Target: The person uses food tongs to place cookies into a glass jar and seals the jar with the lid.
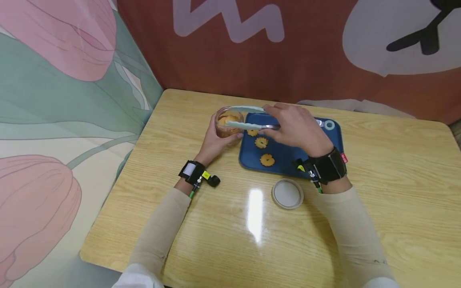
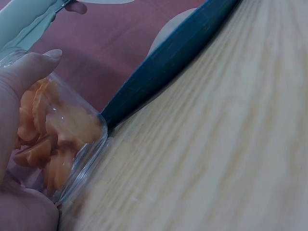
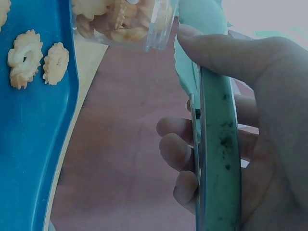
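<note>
— On the pale wooden table (image 1: 378,192), what are your hands doing?

— My left hand (image 1: 216,140) curls round a small clear glass jar (image 1: 229,122) of orange flower-shaped biscuits, holding it upright at the left edge of a dark blue rectangular plastic tray (image 1: 288,158). In the left wrist view my thumb presses the jar's wall and the jar's base touches the tray's rim.

— And the right?

— My right hand (image 1: 297,130) grips a pair of pale mint-green tongs (image 1: 248,118), fingers wrapped round both arms. The tongs' tips are spread apart, one above the jar's mouth and one across its near side. I cannot tell whether they touch the biscuits inside.

— What lies on the tray?

— Three round, scalloped yellow biscuits (image 1: 267,159) lie loose on the tray's left half, in a line running toward me. The farthest sits partly under the tongs.

— Anything else nearby?

— A round white jar lid (image 1: 287,193) lies flat on the table, just in front of the tray, close to my right wrist. Both wrists wear black straps.
</note>
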